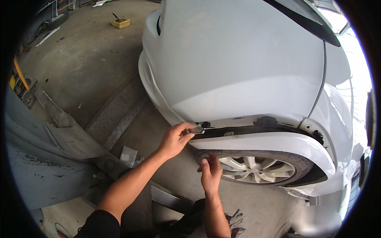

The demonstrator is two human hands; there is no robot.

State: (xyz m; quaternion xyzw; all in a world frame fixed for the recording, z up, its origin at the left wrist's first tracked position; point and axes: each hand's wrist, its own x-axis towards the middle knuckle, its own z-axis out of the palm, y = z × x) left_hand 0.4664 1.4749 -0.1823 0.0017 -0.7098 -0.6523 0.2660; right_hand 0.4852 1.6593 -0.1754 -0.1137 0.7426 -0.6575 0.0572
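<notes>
My left hand (175,139) pinches a small, flat dark-grey piece (195,130) with a pale edge between thumb and fingers; its kind is unclear. It is held at the front end of the gap between the white car fender (246,59) and the white wheel arch trim (274,139). Along this gap, dark holes and a black strip show, and the trim stands away from the fender. Below the trim, my right hand (211,174) is raised in front of the tyre (303,162), its fingers curled in toward the thumb. Whatever they may hold is hidden.
A silver alloy wheel (254,169) sits under the trim. To the left stands a large grey-blue metal structure (51,162) with worn paint. A yellow tub (120,23) rests on the concrete floor farther off, and a metal plate (128,156) lies near my left forearm.
</notes>
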